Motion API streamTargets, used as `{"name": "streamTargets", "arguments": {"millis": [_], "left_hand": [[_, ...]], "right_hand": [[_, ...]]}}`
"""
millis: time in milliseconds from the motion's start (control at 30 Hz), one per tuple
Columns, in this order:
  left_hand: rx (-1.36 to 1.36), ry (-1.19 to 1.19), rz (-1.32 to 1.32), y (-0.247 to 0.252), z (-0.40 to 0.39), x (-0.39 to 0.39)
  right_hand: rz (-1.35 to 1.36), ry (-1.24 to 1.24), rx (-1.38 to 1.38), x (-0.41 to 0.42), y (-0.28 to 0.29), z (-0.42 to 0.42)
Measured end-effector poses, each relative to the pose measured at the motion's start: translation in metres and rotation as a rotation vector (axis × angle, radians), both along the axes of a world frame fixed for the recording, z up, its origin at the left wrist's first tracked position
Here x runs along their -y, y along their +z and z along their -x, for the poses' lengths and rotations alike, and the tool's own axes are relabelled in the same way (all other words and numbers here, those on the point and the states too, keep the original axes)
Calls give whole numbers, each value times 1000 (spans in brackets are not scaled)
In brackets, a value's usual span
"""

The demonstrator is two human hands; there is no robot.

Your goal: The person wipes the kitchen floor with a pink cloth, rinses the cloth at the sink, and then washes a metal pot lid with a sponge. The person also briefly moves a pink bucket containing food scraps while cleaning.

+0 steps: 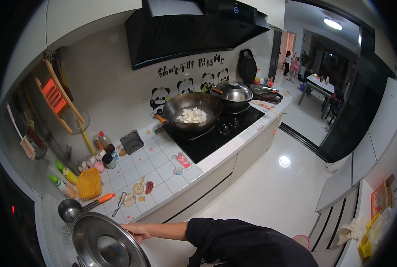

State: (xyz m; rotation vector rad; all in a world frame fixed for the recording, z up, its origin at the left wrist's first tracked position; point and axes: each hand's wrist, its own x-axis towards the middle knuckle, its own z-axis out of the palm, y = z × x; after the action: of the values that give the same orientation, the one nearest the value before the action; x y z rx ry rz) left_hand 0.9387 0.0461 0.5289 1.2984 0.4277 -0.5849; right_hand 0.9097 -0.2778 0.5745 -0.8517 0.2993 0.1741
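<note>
My right hand (137, 231) grips the rim of a large, round stainless-steel wok lid (96, 233) at the lower left. The lid is tilted, and its lower part runs out of the picture. My left hand is out of view. Just behind the lid lies a dark ladle (70, 211) with an orange handle end. A small metal hook-like utensil (119, 204) rests on the tiled counter nearby. Farther off, an uncovered wok (171, 104) on the cooktop (198, 147) holds liquid and white chunks (192, 115) that look like tofu.
A lidded wok (234, 91) stands behind the open one, under the range hood (191, 36). Bottles (62, 187), a yellow basket (89, 183) and jars (108, 161) line the wall. A grater (54, 95) hangs above. Two people (291, 62) are in the far room.
</note>
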Motion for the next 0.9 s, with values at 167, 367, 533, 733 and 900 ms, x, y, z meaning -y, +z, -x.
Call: {"name": "streamTargets", "arguments": {"millis": [167, 367, 533, 733, 900], "left_hand": [[-15, 84, -5, -6, 11, -20], [-91, 236, 1, -4, 19, -28], [-53, 188, -5, -7, 17, -32], [14, 150, -48, -8, 9, -38], [58, 153, -75, -10, 3, -44]], "right_hand": [[6, 26, 25, -24, -14, -10], [127, -102, -138, -31, -15, -24], [322, 21, -122, -31, -13, -25], [482, 59, -125, -43, -18, -20], [438, 69, -24, -50, -27, -18]]}}
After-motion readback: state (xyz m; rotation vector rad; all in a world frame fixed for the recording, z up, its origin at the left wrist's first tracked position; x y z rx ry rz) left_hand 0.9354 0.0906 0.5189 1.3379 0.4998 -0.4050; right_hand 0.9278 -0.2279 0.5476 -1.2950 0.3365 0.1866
